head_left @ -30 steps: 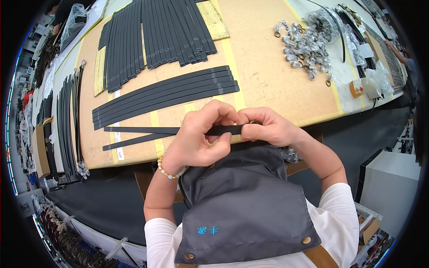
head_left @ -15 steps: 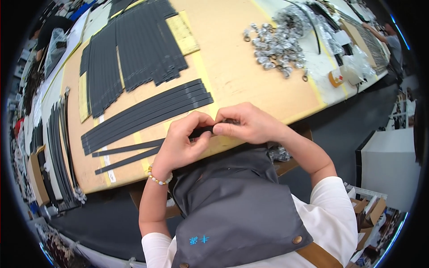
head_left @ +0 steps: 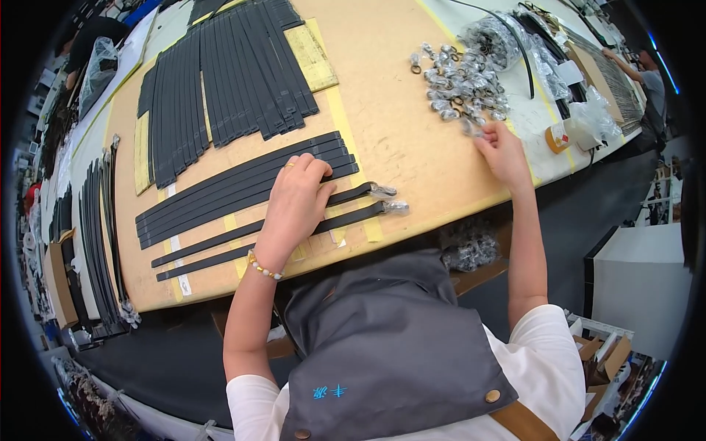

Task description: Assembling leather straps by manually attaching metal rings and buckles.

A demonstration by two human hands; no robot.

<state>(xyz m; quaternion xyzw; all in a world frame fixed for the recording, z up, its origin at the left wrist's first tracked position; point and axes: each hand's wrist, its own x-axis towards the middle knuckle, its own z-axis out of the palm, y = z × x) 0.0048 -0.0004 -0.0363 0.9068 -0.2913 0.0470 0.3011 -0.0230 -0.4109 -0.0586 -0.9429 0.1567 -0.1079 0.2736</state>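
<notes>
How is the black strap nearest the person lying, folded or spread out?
Spread out: the nearest strap runs lengthwise along the table, with plastic wrapping at its right end; the left wrist hides part.

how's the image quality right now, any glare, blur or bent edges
Head view: the near edge of the table bows from the fisheye, and the corners go black; head view: bright glints on the plastic-wrapped rings; head view: the fingertips of the right hand look slightly soft, possibly motion blur.
</notes>
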